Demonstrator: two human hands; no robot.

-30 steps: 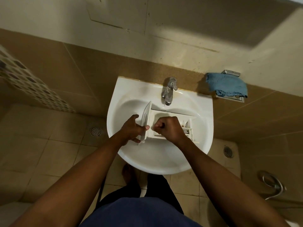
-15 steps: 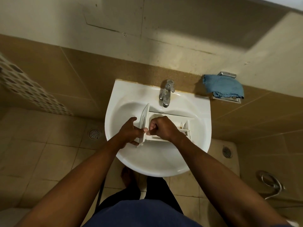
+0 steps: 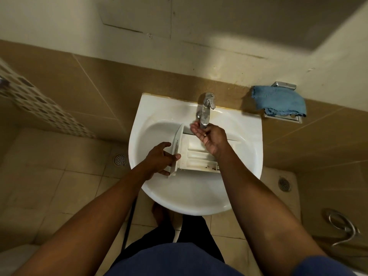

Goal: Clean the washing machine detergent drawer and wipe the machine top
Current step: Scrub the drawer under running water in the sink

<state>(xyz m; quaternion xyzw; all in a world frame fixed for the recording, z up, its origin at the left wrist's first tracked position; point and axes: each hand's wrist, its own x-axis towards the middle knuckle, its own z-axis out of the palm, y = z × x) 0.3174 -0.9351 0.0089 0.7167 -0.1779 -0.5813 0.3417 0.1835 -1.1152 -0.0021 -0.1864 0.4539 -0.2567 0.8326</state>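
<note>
A white detergent drawer (image 3: 196, 154) lies in the white sink (image 3: 245, 140), its front panel turned to the left and dark grime along its near edge. My left hand (image 3: 162, 159) grips that front panel, thumb on the near side. My right hand (image 3: 209, 134) is lifted off the drawer, palm up with relaxed fingers, under the spout of the chrome tap (image 3: 205, 110). It holds nothing that I can see. No water stream is plainly visible.
A blue cloth (image 3: 278, 101) lies on a metal wall shelf right of the sink. Floor drains (image 3: 120, 159) sit at left and at right. A chrome hose (image 3: 340, 226) hangs at the right. My legs stand below the basin.
My right hand left the drawer's compartments, where it was curled in a fist, and rose to the tap spout with fingers opened. My left hand still holds the front panel.
</note>
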